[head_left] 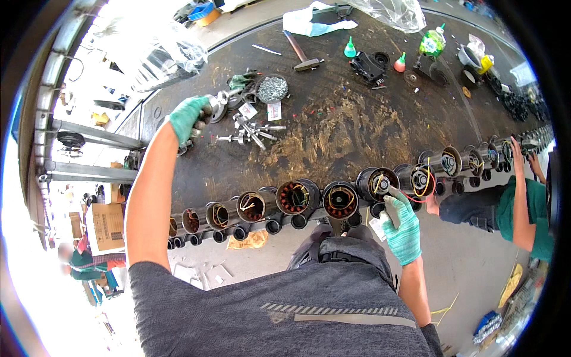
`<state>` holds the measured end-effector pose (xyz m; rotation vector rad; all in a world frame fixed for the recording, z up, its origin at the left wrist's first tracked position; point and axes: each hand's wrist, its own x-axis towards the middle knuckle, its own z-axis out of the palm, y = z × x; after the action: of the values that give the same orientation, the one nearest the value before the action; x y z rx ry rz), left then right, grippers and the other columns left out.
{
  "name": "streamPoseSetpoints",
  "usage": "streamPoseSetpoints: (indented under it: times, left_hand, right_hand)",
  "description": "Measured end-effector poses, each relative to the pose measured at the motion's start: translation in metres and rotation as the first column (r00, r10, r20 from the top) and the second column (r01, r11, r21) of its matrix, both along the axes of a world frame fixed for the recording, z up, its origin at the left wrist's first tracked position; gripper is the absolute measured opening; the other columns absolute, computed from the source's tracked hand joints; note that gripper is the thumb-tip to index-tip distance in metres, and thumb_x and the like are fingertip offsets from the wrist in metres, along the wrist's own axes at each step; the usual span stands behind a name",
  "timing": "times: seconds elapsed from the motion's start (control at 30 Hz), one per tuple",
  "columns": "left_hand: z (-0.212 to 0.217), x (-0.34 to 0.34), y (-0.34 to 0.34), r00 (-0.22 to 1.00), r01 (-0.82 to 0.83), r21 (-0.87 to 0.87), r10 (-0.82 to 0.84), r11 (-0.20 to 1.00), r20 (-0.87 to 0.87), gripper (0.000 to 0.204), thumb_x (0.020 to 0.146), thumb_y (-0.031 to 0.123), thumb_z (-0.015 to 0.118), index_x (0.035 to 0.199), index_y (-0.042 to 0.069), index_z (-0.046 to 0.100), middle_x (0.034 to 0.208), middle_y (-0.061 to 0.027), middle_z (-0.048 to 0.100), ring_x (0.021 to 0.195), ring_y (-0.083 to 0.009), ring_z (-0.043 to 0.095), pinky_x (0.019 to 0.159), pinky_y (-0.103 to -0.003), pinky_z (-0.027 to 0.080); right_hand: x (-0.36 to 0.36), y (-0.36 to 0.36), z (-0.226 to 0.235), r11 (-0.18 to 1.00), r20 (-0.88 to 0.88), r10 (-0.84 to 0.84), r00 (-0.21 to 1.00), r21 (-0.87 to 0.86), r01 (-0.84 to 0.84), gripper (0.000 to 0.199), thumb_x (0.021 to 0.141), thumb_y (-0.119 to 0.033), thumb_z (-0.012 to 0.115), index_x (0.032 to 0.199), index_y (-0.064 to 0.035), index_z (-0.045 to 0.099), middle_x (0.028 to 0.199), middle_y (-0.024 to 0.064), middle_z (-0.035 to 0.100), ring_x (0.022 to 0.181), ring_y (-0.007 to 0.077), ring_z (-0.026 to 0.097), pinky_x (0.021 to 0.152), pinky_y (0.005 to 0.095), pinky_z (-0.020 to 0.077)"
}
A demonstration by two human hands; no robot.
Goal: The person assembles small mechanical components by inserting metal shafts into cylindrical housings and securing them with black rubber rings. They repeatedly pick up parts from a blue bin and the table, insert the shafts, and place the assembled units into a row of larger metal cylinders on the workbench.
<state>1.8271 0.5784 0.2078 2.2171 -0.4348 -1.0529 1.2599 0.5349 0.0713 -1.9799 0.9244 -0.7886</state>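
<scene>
My left hand [190,117], in a green knit glove, reaches over the left part of the dark worktable. Its fingers are curled beside a shiny round metal part [217,108]; whatever they may grip is hidden. Close by lie several silver shafts [254,130] and a round dish of small metal pieces [272,88]. My right hand [402,227], gloved alike, is at the table's near edge with fingers stretched and apart. Its fingertips are at the rim of a cylindrical motor housing [379,181] with yellow wires. A neighbouring housing [423,179] has yellow and red wires.
More motor housings [294,197] with copper windings line the near edge. Farther back are a hammer [303,59], a black bracket [370,66], a green bottle [350,47] and a red bottle [400,62]. Another person's arm [521,196] reaches in at right. A cardboard box [107,228] stands left.
</scene>
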Motion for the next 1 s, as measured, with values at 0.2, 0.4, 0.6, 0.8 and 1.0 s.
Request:
streamPoseSetpoints:
  times: [0.2,0.4,0.6,0.8,1.0]
  left_hand:
    - [0.065,-0.108,0.047,0.983,0.142,-0.296,-0.17,0.945,-0.07,0.051,0.089,0.029,0.067,0.132,0.005,0.056,0.084,-0.0013,0.057,0.053,-0.0072,0.053,0.043,-0.023,0.038]
    - [0.035,-0.241,0.029,0.809,0.438,-0.408,-0.549,0.801,-0.209,0.062,0.087,0.026,0.071,0.141,0.0,0.056,0.095,-0.0043,0.065,0.07,-0.0086,0.061,0.062,-0.024,0.053]
    - [0.025,-0.31,-0.007,0.742,0.499,-0.457,-0.635,0.736,-0.214,0.058,0.093,0.024,0.074,0.143,0.003,0.056,0.102,-0.0013,0.068,0.089,-0.01,0.062,0.078,-0.028,0.058]
    - [-0.012,-0.296,0.001,0.707,0.614,-0.465,-0.706,0.638,-0.035,0.077,0.09,0.044,0.086,0.15,0.006,0.056,0.123,-0.0078,0.071,0.099,-0.0181,0.07,0.088,-0.031,0.06]
    - [-0.079,-0.31,0.03,-0.048,0.813,0.552,-0.922,0.187,0.383,0.074,0.082,0.066,0.079,0.137,0.017,0.074,0.176,-0.0164,0.025,0.163,-0.0413,0.021,0.131,-0.061,0.017]
  right_hand:
    - [0.033,-0.016,0.047,0.991,0.194,0.127,0.973,-0.073,-0.114,0.037,0.088,0.003,0.079,0.124,-0.0048,0.071,0.129,0.0131,0.073,0.115,0.0295,0.073,0.095,0.0374,0.0597]
    - [0.075,-0.05,0.115,0.741,0.043,0.474,0.88,-0.558,-0.372,0.062,0.079,-0.016,0.084,0.137,-0.0092,0.062,0.145,0.0159,0.061,0.136,0.0408,0.058,0.114,0.0539,0.0486]
    - [0.061,-0.078,0.11,0.74,-0.06,0.449,0.891,-0.534,-0.409,0.077,0.078,-0.019,0.085,0.15,-0.016,0.058,0.137,0.0101,0.064,0.105,0.0311,0.072,0.084,0.0398,0.063]
    - [0.014,-0.077,0.091,0.911,0.211,0.401,0.892,-0.197,-0.363,0.083,0.074,0.0,0.087,0.15,-0.0094,0.056,0.115,0.0122,0.071,0.107,0.0278,0.073,0.094,0.0323,0.0602]
    - [-0.04,-0.033,0.033,0.84,0.63,0.049,0.775,0.394,-0.372,0.077,0.085,-0.004,0.086,0.152,-0.0085,0.049,0.14,0.0082,0.061,0.124,0.0177,0.062,0.103,0.0339,0.0545]
